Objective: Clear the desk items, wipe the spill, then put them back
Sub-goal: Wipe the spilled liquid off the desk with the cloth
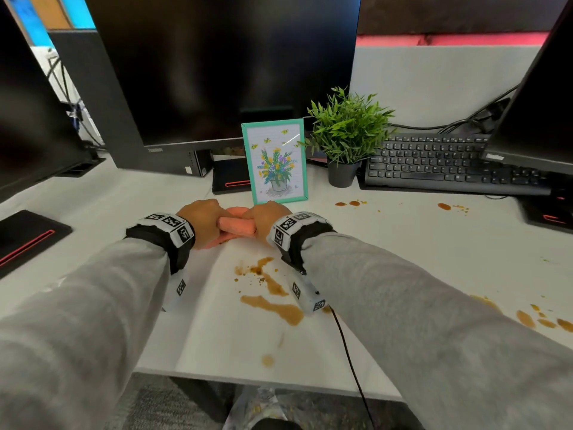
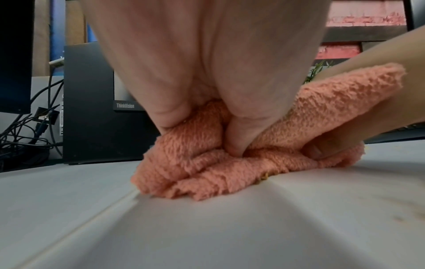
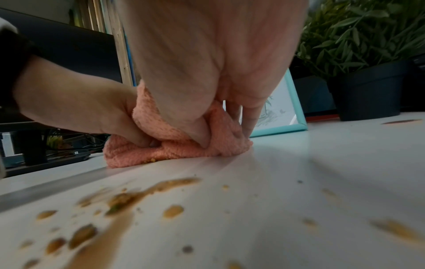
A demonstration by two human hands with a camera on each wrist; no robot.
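Note:
A bunched salmon-pink cloth (image 1: 236, 226) lies on the white desk (image 1: 403, 259) in front of the teal picture frame (image 1: 276, 161). My left hand (image 1: 204, 221) grips its left end and my right hand (image 1: 266, 221) grips its right end. The left wrist view shows my fingers (image 2: 236, 138) dug into the cloth (image 2: 207, 163). From the right wrist, both hands squeeze the cloth (image 3: 161, 151). Brown spill (image 1: 273, 290) lies nearer me than the cloth, with blobs and crumbs (image 3: 119, 200) on the desk.
A potted plant (image 1: 344, 144) stands right of the frame, a black keyboard (image 1: 440, 164) beyond it. More spill spots (image 1: 350, 203) lie right of the frame and at the far right (image 1: 539, 319). Monitors (image 1: 223, 66) ring the back; a cable (image 1: 350, 361) trails off the front edge.

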